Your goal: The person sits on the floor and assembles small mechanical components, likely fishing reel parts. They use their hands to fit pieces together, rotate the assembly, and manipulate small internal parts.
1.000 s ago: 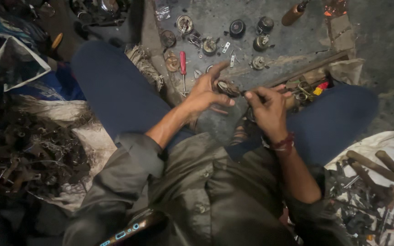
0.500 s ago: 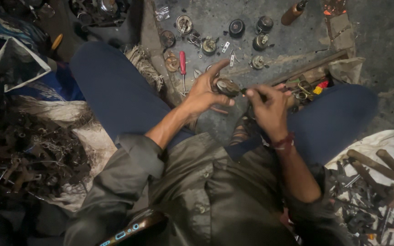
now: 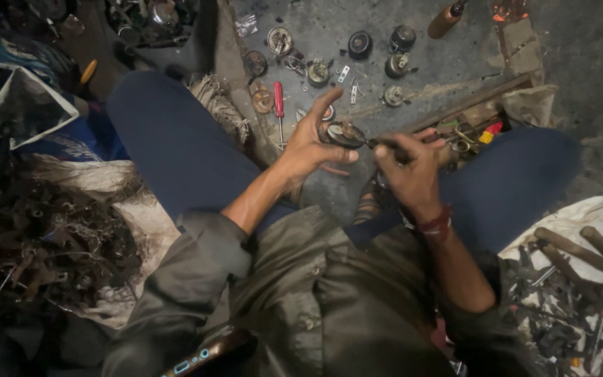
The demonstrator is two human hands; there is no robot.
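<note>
Scrap metal pile (image 3: 43, 244) far left on a pale sack, tangled wires and rusty bits. Person sits cross-legged on the floor (image 3: 441, 63), dark blue trousers, olive shirt.

Left hand (image 3: 315, 143): forearm runs up and right from the rolled sleeve, wrist bent slightly, palm turned toward the right. Fingers spread and curled, thumb underneath, clamped on a small round metal part (image 3: 345, 132), held above the lap between the knees. Index finger sticks up free.

Just behind the left hand, red-handled screwdriver (image 3: 278, 105) lies on the floor, with several round metal parts (image 3: 319, 70) scattered beyond it.

Right hand (image 3: 410, 164): forearm comes up from lower right, red thread band at the wrist, back of hand toward the camera. Fingers closed tight around a thin dark tool (image 3: 385, 144), tip pointing left and touching the round metal part's edge. Probably a screwdriver or pick; too dark to tell.

Brown bottle (image 3: 444, 21) top right on the floor. Far right, a white cloth (image 3: 594, 209) with rusty rods and tools (image 3: 574, 279) heaped on it.
</note>
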